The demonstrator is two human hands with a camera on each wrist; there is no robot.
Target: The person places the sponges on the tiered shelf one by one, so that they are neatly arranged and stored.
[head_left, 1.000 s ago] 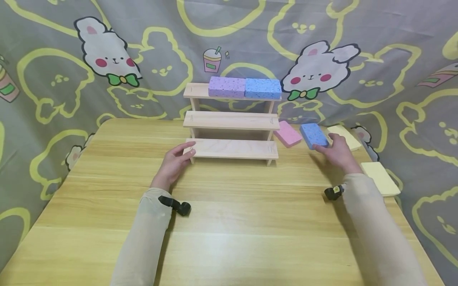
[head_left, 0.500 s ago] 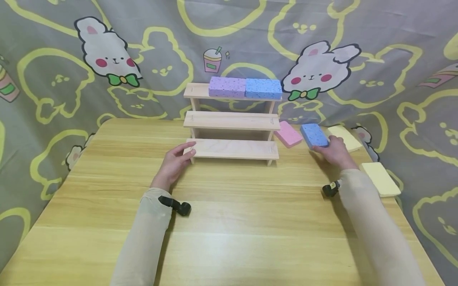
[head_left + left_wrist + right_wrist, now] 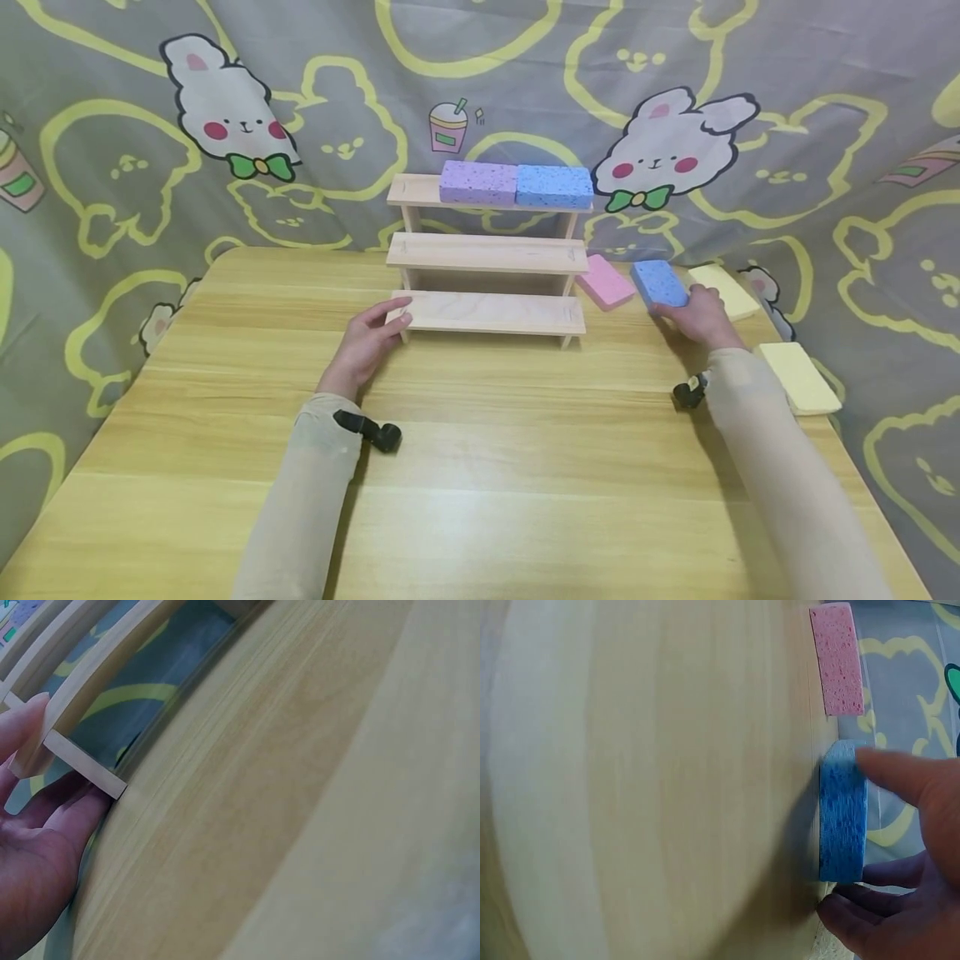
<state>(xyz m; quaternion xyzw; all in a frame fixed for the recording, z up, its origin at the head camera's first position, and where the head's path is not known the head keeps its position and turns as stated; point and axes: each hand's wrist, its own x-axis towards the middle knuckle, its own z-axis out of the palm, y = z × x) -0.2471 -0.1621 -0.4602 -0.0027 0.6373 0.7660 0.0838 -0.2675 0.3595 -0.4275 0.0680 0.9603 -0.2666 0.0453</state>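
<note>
A three-tier wooden display shelf (image 3: 487, 312) stands at the back of the table. My left hand (image 3: 365, 343) grips the left end of its lowest tier; in the left wrist view the thumb lies over the board (image 3: 97, 679) and the other fingers are beneath, by the leg. On the top tier a purple sponge (image 3: 477, 182) and a speckled blue sponge (image 3: 554, 186) sit side by side. To the right, my right hand (image 3: 699, 317) pinches another blue sponge (image 3: 843, 825) on the table, thumb at one end and fingers at the other.
A pink sponge (image 3: 606, 282) lies between the shelf and the held blue sponge. Two pale yellow sponges (image 3: 724, 290) lie along the table's right side, the nearer one (image 3: 799, 378) at its edge. A patterned grey curtain (image 3: 337, 125) hangs close behind.
My right hand has moved slightly left and its fingers have closed around the blue sponge's far side. The left hand has kept its grip on the shelf.
</note>
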